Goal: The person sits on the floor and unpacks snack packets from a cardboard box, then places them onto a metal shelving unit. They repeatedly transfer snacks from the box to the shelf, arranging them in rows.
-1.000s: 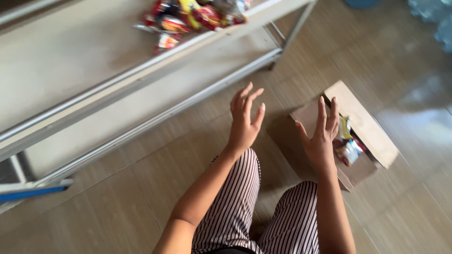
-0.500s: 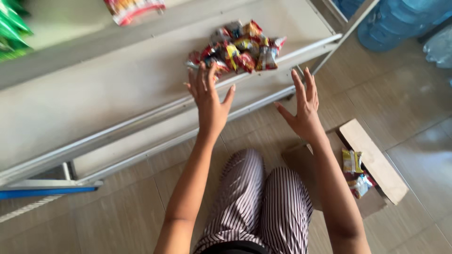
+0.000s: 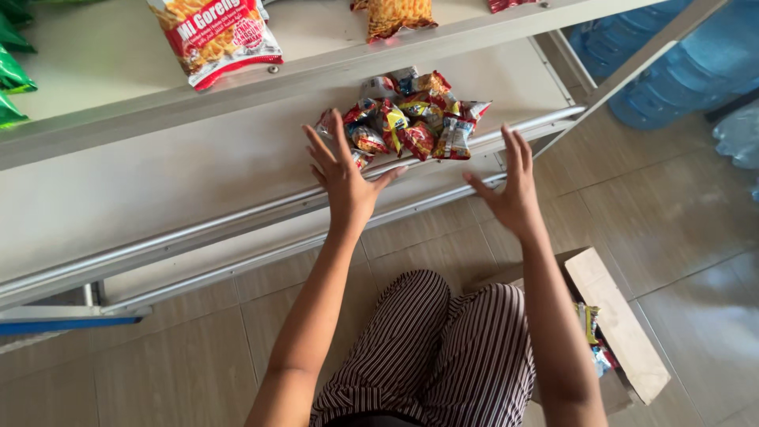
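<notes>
Both hands have come up from the cardboard box (image 3: pixel 613 332) on the floor and now reach the lower shelf (image 3: pixel 158 198), so the work has swung from box to shelf. The left hand (image 3: pixel 344 178) is spread wide, fingers fanned, holding nothing, its fingertips at the near-left edge of the pile of small snack packets (image 3: pixel 407 119); whether it presses on the nearest packet I can't tell. The right hand (image 3: pixel 514 186) is open too, fingers extended, empty, hovering just near and right of the pile, over the shelf's metal front rail (image 3: pixel 237 217), not touching the packets. The pile sits on the lower shelf, toward its right end, a loose heap of red, yellow and silver wrappers. More packets show in the open box, near right by the person's striped trousers (image 3: pixel 443 348). On the upper shelf (image 3: pixel 332 71) lie a larger red noodle packet (image 3: pixel 213 35) and an orange bag (image 3: pixel 399 16); blue water jugs (image 3: pixel 672 71) stand far right.
</notes>
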